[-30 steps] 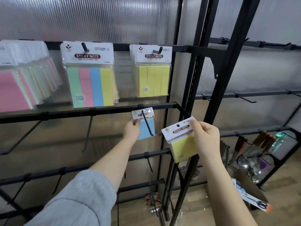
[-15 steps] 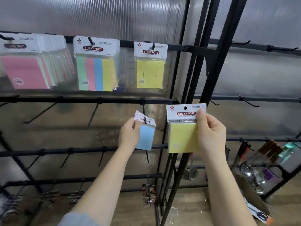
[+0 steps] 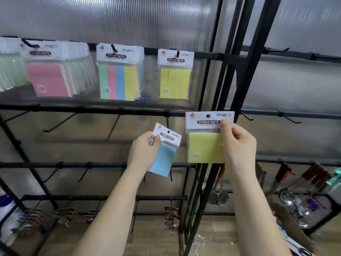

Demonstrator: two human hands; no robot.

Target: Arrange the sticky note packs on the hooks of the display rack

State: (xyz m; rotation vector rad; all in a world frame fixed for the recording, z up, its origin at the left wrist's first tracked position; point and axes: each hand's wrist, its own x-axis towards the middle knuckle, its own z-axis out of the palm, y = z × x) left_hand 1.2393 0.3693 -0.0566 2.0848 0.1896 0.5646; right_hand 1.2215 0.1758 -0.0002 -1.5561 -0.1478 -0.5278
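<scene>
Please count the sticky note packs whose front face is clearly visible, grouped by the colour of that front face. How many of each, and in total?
Pink: 1
Four-colour strips: 1
Yellow: 2, one hanging, one in the right hand
Blue: 1, in the left hand
Total: 5. More packs hang behind the pink one, too blurred to count.

Blue pack in left hand, yellow pack in right hand.

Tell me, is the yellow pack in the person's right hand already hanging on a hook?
No, the right hand holds the yellow pack in the air, its hanging hole free of any hook.
</scene>
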